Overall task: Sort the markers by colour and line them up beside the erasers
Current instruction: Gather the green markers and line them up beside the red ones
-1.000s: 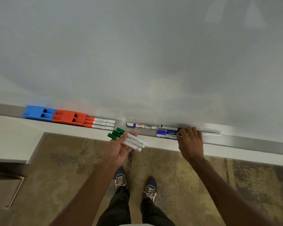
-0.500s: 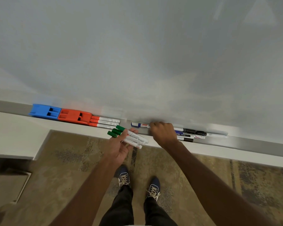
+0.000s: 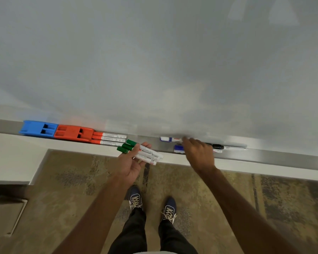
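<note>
Sorting partway done: reds are sitting in place, greens are being held, blues are being reached for.

The left hand (image 3: 130, 165) is gripping three green markers (image 3: 141, 152), caps pointing left, just off the front edge of the tray (image 3: 283, 158). The right hand (image 3: 198, 153) is bending its fingers down over the tray's middle stretch; whether it is pinching anything I cannot tell. Two blue markers (image 3: 166, 139) are poking out at its left side, while black markers (image 3: 220, 147) are lying at its right. Three red markers (image 3: 108, 138) are lying side by side, caps touching the right end of the orange eraser (image 3: 73, 133), which is butting against the blue eraser (image 3: 38, 128). Judging by this, the next move is calling for laying the greens down along the tray just past the reds, kept parallel, since the round barrels are likely to roll.
</note>
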{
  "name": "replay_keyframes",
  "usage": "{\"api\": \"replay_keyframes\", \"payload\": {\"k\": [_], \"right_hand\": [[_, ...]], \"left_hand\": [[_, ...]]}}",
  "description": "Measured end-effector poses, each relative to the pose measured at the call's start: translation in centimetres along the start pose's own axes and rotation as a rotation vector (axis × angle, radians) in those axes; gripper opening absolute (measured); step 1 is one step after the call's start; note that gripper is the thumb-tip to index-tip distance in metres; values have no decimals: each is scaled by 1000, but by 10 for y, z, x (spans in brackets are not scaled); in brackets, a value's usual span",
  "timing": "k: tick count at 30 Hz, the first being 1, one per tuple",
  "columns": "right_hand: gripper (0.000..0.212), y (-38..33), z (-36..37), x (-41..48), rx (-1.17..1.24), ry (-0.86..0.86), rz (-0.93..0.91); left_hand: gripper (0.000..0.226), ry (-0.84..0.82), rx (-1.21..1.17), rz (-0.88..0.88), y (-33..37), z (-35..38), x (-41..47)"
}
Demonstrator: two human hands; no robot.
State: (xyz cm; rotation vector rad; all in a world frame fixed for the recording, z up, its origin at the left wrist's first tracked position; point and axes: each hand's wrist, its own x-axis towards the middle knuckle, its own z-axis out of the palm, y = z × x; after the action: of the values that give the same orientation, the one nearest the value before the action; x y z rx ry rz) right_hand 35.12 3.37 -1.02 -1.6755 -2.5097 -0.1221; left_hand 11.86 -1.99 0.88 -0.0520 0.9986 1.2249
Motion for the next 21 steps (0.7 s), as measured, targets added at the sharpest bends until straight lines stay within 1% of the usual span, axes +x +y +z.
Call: {"api": "replay_keyframes", "payload": {"k": [3,4,7,9,11,13,17,21], "right_hand": [[15,43,-8,-33,-23,-9,126],[14,57,-10,-44,-30,-24,161],[16,94,-14,-70,-69,-65,258],[18,113,-16,-83,-74,-83,295],[22,129,-14,-93,-77,-84,309],[27,141,-9,-100,-82,-95,309],[32,154,-4,-104,-83,-113,282],[38,158,0,-101,-75,-136,267]], "left_hand": [[34,-2,-30,-19,-11,9,6],[34,-3,-32,-30,-15,12,7],[20,-10,-44,-57,-31,24,8],[21,7,-59,-62,-41,32,10],[23,24,-58,-62,-51,39,13],[19,38,-65,-68,-59,47,12],[15,81,-66,-70,-73,62,8],[31,89,-51,-46,-85,72,7]]}}
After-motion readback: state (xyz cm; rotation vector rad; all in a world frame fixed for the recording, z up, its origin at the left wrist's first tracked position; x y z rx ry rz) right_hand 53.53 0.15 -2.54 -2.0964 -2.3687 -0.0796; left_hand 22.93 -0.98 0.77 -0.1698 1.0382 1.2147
